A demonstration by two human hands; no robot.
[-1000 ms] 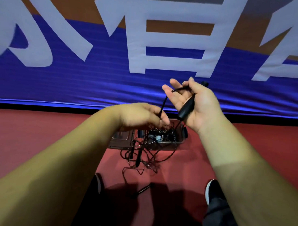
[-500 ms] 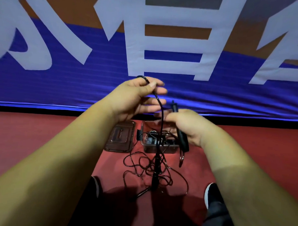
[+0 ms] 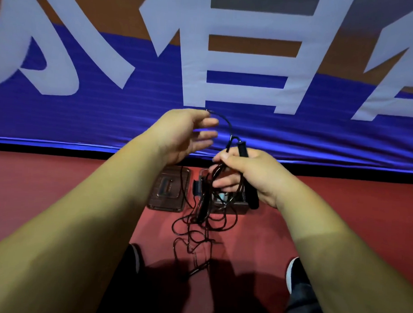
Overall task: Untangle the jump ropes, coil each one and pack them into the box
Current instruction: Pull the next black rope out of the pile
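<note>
Grips black handle plus gathered loops in right hand, centre frame; drapes cord over spread left hand. Likely light, limp, springy (take at handle); trails tangled, lower centre, before box.

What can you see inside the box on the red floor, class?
Dark rope strands and one small pale item show inside the box. The right hand, gripping a black handle, covers its upper part, so the rest is hidden.
</note>
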